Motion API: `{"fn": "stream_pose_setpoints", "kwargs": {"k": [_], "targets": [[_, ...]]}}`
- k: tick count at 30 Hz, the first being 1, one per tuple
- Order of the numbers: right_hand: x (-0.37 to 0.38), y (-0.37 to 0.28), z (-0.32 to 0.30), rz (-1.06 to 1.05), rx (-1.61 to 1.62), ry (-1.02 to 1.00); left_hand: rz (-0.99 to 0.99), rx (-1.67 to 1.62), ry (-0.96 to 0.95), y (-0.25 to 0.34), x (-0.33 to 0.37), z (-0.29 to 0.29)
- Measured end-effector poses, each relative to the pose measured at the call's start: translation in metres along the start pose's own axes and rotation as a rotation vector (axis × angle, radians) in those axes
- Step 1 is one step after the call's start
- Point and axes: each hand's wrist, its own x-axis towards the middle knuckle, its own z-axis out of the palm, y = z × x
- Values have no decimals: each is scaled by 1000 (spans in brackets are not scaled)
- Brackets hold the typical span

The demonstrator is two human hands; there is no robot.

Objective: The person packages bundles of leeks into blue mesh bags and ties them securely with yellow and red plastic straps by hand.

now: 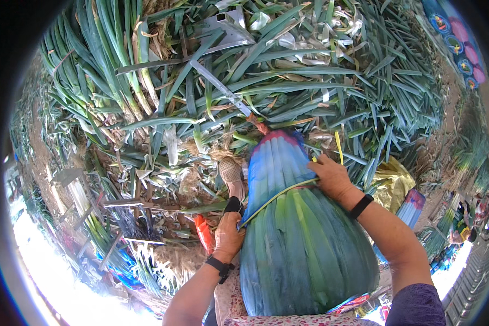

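Observation:
A large bundle of green onions (304, 250) lies across my lap, leaves toward me. Its far end is wrapped in a blue plastic sheet (280, 163) with a pink edge. A thin yellow tie (277, 198) crosses the bundle where sheet and leaves meet. My left hand (229, 236) is closed at the bundle's left edge, by the tie's end. A small black piece (233, 205) shows at its fingertips; I cannot tell what it is. My right hand (332, 176) pinches the tie at the right edge, a loose yellow end (339, 146) standing up beyond it.
A long knife (220, 87) rests on the leaves beyond the bundle. Loose green onions (108, 60) are heaped at far left, cut leaves (396, 81) at far right. A foot in a mesh sock (231, 174), an orange-red object (204, 232) and yellow plastic (394, 182) lie nearby.

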Motion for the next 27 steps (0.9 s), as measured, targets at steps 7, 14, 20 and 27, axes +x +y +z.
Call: {"fn": "stream_pose_setpoints", "kwargs": {"k": [7,14,20,27], "targets": [[-95,67,69,533,179,-202,-130,38,15,-56,-11,31],[-216,95,180,762,599,-250,-374,-475,-273,-102,-40,72],[-216,30,122,749,528,-345,-596,-841,-345,-121,-89,41],[-147,35,75,827,271,-190,-581,-900,-131,-168,-54,46]]}}
